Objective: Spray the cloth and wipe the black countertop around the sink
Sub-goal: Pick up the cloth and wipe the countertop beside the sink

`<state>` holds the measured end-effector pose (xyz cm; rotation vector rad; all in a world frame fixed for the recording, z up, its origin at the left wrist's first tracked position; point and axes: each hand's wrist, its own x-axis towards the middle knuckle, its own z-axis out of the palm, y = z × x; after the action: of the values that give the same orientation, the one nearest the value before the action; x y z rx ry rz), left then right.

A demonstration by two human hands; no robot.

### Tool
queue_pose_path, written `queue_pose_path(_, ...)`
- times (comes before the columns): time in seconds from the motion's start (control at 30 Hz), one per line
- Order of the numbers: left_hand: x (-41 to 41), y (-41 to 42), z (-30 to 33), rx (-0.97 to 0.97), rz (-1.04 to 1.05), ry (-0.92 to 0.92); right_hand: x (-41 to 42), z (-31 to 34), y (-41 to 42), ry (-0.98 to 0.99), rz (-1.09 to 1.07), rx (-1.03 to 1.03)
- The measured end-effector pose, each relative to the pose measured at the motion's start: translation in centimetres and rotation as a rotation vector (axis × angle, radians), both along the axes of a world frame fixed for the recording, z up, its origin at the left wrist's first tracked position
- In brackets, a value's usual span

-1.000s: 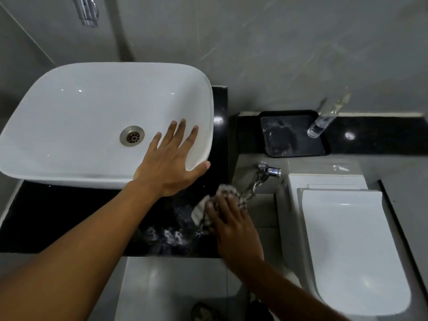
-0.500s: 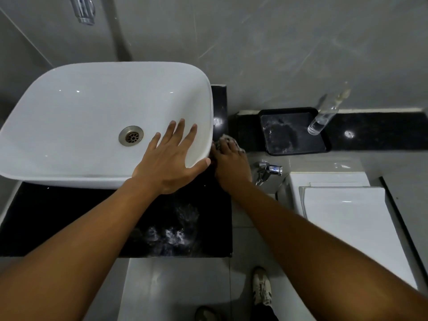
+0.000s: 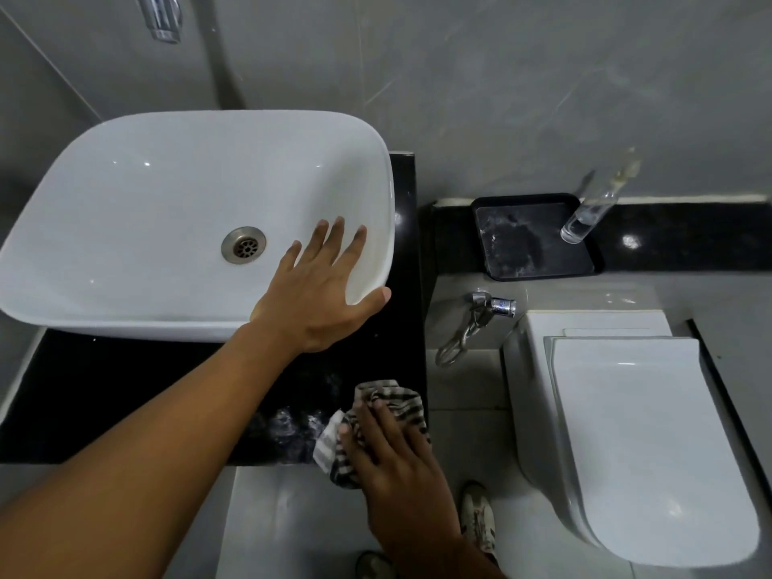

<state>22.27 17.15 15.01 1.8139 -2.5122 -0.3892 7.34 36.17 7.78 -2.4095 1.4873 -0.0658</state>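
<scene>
A white basin sink sits on the black countertop. My left hand lies flat with spread fingers on the sink's front right corner, thumb hooked over the rim. My right hand presses a striped grey and white cloth onto the countertop's front right corner. Wet streaks show on the black surface just left of the cloth. A clear spray bottle stands on a black tray on the ledge to the right.
A white toilet with its lid down stands at the right. A chrome valve and hose project from the wall between counter and toilet. A chrome tap hangs above the sink. My shoes stand on the grey floor below.
My right hand has pulled the cloth back from beside the sink's right edge to the counter's front right corner. My left hand has stayed on the sink.
</scene>
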Motion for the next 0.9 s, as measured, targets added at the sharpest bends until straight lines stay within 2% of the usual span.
queue_pose_path(0.17,0.1,0.0,0.0,0.014,0.007,0.002,-0.8,0.3,-3.6,-0.006,-0.038,0.03)
queue_pose_path(0.37,0.2,0.0,0.0,0.015,0.008,0.008,-1.3,-0.1,-16.0,-0.025,-0.238,-0.01)
queue_pose_path(0.43,0.1,-0.1,0.0,0.015,0.014,0.007,-1.1,-0.2,-17.4,-0.034,-0.26,-0.013)
queue_pose_path(0.53,0.1,-0.1,0.0,0.003,0.011,0.015,-0.6,-0.6,-14.6,-0.015,-0.246,-0.039)
queue_pose_path(0.67,0.0,0.2,0.2,0.0,0.009,0.007,0.8,-0.7,-5.4,-0.048,-0.123,-0.019)
queue_pose_path(0.73,-0.3,0.7,0.7,-0.112,0.011,0.019,1.3,-0.6,-3.0,-0.056,-0.093,0.003)
queue_pose_path(0.8,-0.9,1.9,1.1,-0.333,0.021,0.123,1.3,0.0,-3.0,-0.134,-0.096,0.059)
queue_pose_path(0.9,-1.3,5.9,-0.5,-0.59,0.043,0.458,-0.4,1.9,-5.4,-0.506,-0.087,0.274)
